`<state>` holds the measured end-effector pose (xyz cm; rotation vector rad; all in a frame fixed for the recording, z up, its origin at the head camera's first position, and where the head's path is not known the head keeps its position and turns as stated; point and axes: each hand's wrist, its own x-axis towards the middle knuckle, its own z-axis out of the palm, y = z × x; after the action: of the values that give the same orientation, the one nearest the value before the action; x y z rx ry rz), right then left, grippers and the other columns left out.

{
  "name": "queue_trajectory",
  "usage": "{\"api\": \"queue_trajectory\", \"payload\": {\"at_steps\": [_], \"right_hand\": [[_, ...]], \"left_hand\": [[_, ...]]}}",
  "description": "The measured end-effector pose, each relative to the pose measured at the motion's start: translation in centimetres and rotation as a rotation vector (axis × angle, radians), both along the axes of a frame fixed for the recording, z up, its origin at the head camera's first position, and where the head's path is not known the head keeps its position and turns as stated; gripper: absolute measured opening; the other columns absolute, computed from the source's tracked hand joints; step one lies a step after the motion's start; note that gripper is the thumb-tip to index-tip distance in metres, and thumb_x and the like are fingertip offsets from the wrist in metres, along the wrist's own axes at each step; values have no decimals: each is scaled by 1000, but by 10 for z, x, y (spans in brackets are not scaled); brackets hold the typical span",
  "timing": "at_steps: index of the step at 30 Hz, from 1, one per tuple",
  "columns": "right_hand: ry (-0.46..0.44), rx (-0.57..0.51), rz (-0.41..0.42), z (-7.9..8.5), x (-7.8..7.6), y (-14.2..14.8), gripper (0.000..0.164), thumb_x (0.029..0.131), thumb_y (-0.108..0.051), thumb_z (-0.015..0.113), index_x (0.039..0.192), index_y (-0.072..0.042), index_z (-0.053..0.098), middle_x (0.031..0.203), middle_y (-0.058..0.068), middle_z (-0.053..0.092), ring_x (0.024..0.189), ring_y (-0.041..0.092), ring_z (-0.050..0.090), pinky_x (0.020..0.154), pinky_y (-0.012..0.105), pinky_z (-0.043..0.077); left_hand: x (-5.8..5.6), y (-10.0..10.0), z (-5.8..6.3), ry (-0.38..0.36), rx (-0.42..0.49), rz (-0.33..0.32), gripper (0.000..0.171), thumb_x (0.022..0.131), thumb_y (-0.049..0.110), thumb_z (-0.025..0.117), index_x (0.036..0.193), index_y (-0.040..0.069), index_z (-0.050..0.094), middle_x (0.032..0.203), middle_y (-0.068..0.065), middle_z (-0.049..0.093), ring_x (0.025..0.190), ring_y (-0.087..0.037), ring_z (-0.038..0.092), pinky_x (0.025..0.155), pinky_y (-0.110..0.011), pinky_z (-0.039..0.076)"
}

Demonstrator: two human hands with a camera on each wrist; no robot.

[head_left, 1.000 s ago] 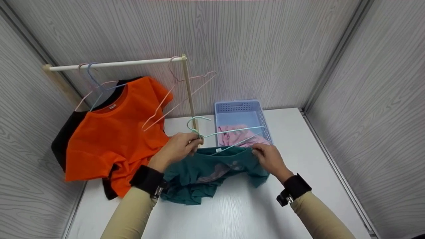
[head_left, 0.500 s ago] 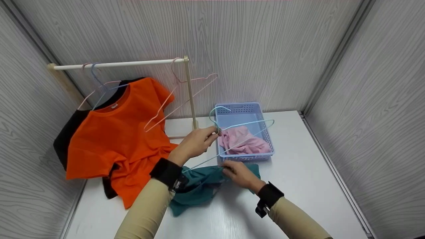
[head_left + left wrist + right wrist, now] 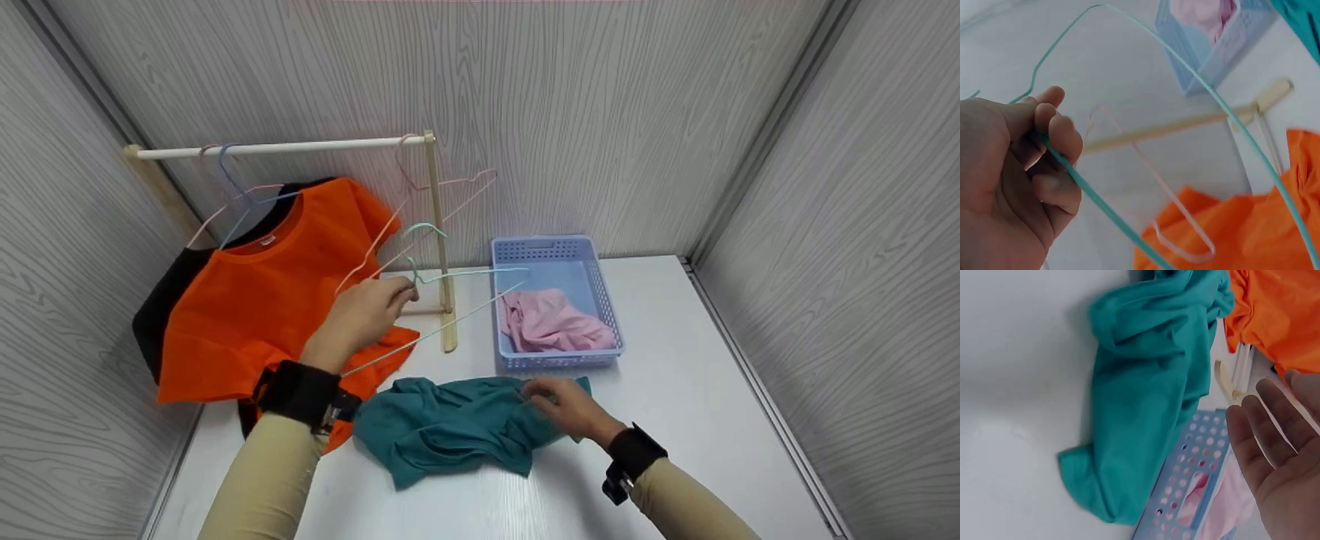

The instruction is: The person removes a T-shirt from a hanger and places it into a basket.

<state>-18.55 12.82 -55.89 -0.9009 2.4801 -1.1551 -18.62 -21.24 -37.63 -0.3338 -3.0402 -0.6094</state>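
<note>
Left of the blue plastic basket, the left hand grips a mint-green wire hanger, while the right hand, fingers parted, is near the teal shirt lying crumpled on the tabletop in front of that basket.

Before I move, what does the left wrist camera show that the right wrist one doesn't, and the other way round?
Only the left wrist view shows the left hand gripping the mint-green hanger, and the pink hanger beyond. Only the right wrist view shows the right hand, fingers extended and holding nothing. Both show the orange shirt, the blue basket with pink cloth in it, part of the wooden rack, and the teal garment, though the left gives just a corner of that.
</note>
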Motion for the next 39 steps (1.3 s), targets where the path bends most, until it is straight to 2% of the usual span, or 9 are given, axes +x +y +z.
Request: {"api": "queue_trajectory", "payload": {"at_steps": [2,6,9,12,18,27,33,36,39], "right_hand": [[0,-4,-23,-2,-1,10,20,100,-11,52,114,-9,67,114,14,69,110,25,65,95,47,51],[10,-3,-46,-6,1,25,20,100,-11,52,113,-9,67,113,15,69,109,25,65,95,47,52],[5,-6,-54,-9,3,31,19,100,-12,52,113,-11,66,112,14,69,108,25,65,93,45,52],[-10,-13,-65,-14,5,36,19,100,-12,52,114,-11,66,111,12,69,106,24,65,91,42,53],[-51,-29,-79,-21,9,36,20,100,-14,54,116,-11,65,112,11,69,105,23,66,89,36,55],[-114,-12,-110,-29,12,40,20,99,-16,55,117,-15,64,113,12,69,104,23,66,84,35,55],[-181,-41,-115,-33,14,45,22,100,-17,55,119,-12,63,114,19,68,95,29,67,71,28,54],[-193,-52,-120,-35,13,47,22,100,-17,54,119,-11,62,113,21,68,83,26,66,63,24,51],[-189,-48,-128,-38,13,50,22,100,-17,55,119,-11,62,113,20,68,80,19,66,63,24,51]], "left_hand": [[1,-16,5,20,-48,52,24,103,26,48,113,14,66,101,-7,70,85,-26,58,80,-42,52],[3,-41,14,60,-146,147,20,102,22,50,108,10,65,84,-11,63,74,-29,56,65,-40,46],[2,-49,17,101,-209,190,17,101,20,52,103,6,62,71,-11,52,67,-32,53,58,-38,40],[-7,-49,16,139,-248,209,14,99,15,54,101,4,62,68,-13,52,66,-36,56,56,-42,43],[-31,-44,15,173,-281,266,10,96,4,53,99,1,62,74,-19,60,68,-42,59,58,-48,48],[-72,-15,31,315,-264,322,12,92,2,52,89,-3,63,84,-27,67,75,-47,64,63,-56,53],[-96,3,40,336,-263,363,14,92,1,52,89,-4,64,83,-27,68,74,-45,66,63,-53,55],[-108,10,42,341,-247,391,20,92,0,48,88,-6,67,87,-28,69,77,-46,67,64,-54,55],[-120,16,41,336,-233,402,27,92,-1,44,89,-7,70,88,-28,70,78,-46,67,66,-54,55]]}}
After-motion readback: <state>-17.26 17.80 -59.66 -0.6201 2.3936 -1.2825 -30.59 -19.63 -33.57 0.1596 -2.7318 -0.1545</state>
